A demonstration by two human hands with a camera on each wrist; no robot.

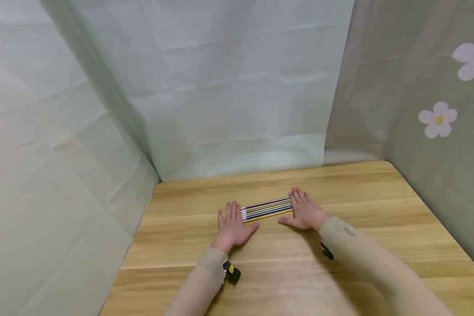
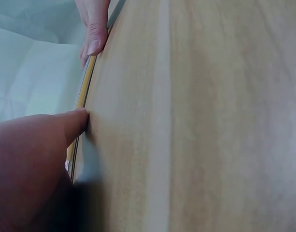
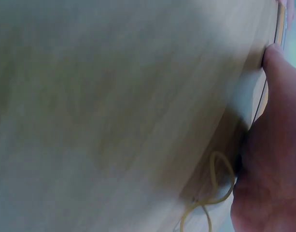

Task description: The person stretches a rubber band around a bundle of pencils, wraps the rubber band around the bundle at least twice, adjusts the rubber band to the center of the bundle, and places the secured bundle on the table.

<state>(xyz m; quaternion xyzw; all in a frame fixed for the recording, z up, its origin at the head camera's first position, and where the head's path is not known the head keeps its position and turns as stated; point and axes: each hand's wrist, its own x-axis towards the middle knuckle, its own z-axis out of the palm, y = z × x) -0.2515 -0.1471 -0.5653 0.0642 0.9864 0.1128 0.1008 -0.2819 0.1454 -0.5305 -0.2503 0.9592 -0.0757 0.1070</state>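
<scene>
a: what's biggest?

b: the pale, creased cloth (image 1: 237,87), hanging behind the table and down both sides.

a: and then?

b: the table (image 1: 278,285), with wood grain running across its top.

a: what lies over it?

b: two beige sleeves, the left sleeve (image 1: 199,281) and the right sleeve (image 1: 375,259), the right one with a small dark mark near the cuff.

a: how are the hands?

b: both wide, fingers straight. the left hand (image 1: 234,227) lies at the left end of the row, its thumb out to the side; the right hand (image 1: 305,213) lies at the other end, thumb pointing back toward the left.

a: row of what?

b: pencils (image 1: 266,209), side by side on the table between the hands, striped dark, yellow, white and blue, pale tips at the left.

a: anything smaller?

b: a white flower (image 1: 437,120) with a yellow centre on the right-hand cloth, a black device (image 1: 233,273) at the left wrist, and a thin yellow cord (image 3: 216,199), looped below the right hand.
</scene>
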